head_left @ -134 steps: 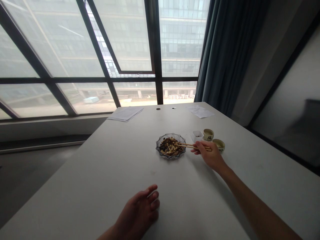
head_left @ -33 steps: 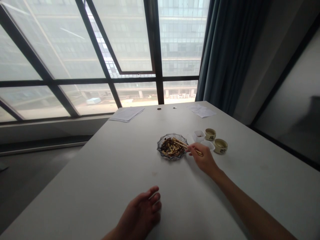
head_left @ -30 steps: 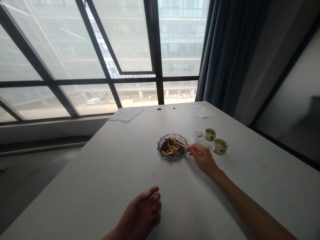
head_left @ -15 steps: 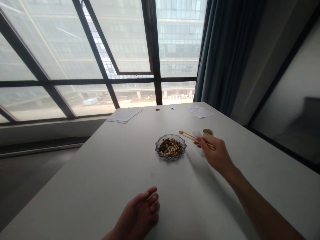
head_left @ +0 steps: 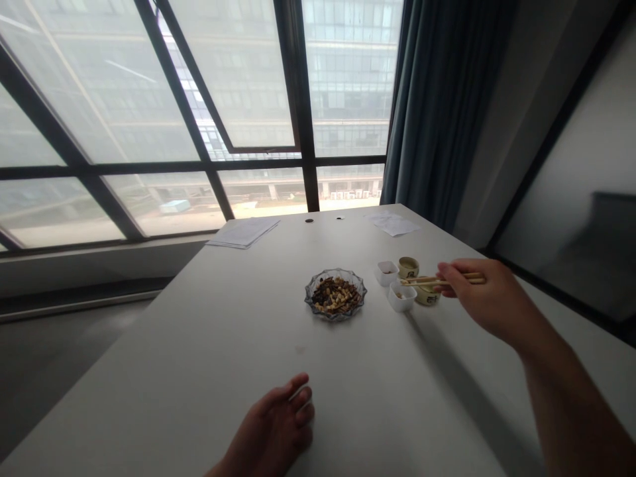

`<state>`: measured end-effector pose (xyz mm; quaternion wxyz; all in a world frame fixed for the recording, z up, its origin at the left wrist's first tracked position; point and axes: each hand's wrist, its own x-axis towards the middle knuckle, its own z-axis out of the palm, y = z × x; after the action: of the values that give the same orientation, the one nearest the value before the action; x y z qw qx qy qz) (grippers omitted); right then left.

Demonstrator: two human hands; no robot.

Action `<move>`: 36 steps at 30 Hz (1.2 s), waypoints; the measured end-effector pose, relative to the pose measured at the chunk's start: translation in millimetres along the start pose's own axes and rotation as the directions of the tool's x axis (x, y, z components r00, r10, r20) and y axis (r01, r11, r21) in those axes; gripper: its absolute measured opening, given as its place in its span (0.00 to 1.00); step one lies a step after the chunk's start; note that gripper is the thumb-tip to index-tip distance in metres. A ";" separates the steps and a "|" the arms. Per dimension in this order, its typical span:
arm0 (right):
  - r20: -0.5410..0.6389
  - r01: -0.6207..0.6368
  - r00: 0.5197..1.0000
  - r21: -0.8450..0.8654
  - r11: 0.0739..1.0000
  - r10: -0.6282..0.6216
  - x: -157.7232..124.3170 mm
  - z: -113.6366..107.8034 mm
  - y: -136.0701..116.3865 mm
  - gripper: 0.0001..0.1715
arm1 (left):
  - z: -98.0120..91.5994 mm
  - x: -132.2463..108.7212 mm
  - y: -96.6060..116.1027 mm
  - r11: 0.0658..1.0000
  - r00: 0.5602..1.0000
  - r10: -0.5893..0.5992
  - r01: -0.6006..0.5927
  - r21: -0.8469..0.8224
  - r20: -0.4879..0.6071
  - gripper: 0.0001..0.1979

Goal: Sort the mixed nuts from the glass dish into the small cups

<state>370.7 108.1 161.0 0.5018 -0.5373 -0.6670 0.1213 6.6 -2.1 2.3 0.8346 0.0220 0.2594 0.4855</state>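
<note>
Two chopsticks (head_left: pixel 442 281) are pinched in the right hand (head_left: pixel 489 295), raised above the bench (head_left: pixel 199 358) with their tips over a white dish (head_left: pixel 402 297). From that dish, a second white dish (head_left: pixel 386 272) sits at 11 o'clock, a cup (head_left: pixel 408 267) at 12, another cup (head_left: pixel 426 296) at 3, and a glass dish (head_left: pixel 335 295) of nuts at 9. The left hand (head_left: pixel 271 430) lies loosely open near the bench's near edge, holding nothing. Papers (head_left: pixel 242 232) lie farther off, at the glass dish's 11 o'clock.
</note>
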 end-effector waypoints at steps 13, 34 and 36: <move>0.048 -0.050 0.997 -0.052 0.997 0.053 1.0 6.6 -14.2 0.20 | 1.7 -1.8 -0.4 1.000 0.999 0.001 0.000 0.022 -0.036 0.16; 0.357 0.138 0.915 0.157 0.978 -0.186 -13.5 106.7 18.7 0.23 | 2.1 -1.4 -0.3 1.000 1.000 -0.009 0.009 0.001 0.001 0.13; 0.361 0.117 0.916 0.171 0.978 -0.173 -14.1 109.9 23.4 0.24 | 2.6 -1.4 -0.3 1.000 1.000 -0.008 0.008 0.000 0.000 0.13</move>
<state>295.6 146.9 85.7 0.4109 -0.4153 -0.7777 0.2323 7.4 -2.9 5.0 0.8365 0.0209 0.2594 0.4823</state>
